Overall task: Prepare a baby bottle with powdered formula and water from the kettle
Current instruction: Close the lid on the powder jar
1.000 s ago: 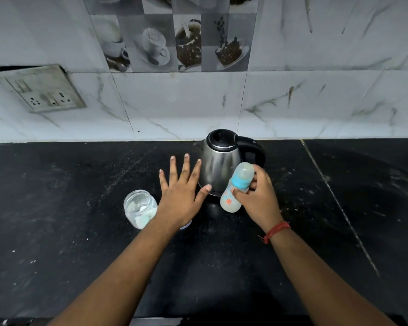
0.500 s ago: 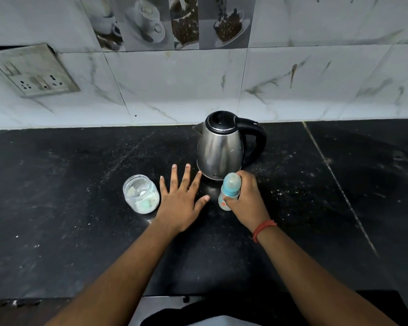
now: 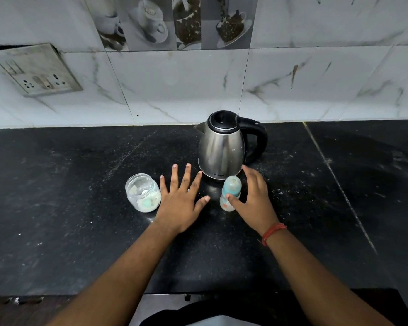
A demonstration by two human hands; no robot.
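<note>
From the head camera: looks small and light, this clear plastic baby bottle with a blue cap. Probably smooth and a bit slippery, and easy to tip over since so narrow. Best held around the middle of the body, under the blue ring, with thumb on one side and fingers on the other. Stands upright on the black stone counter, just in front of the shiny steel kettle with a black handle. Cap on, a small orange mark low on the side; cannot tell what is inside.

Right hand beside the bottle, fingers loose and spread, thumb tip touching the bottle's side, not wrapped around. Left hand flat on the counter, fingers spread wide, holding nothing.

Small clear round jar with white powder just left of the left hand, no lid on, likely light and hard.

Kettle probably heavy if full; best lifted by the handle.
</note>
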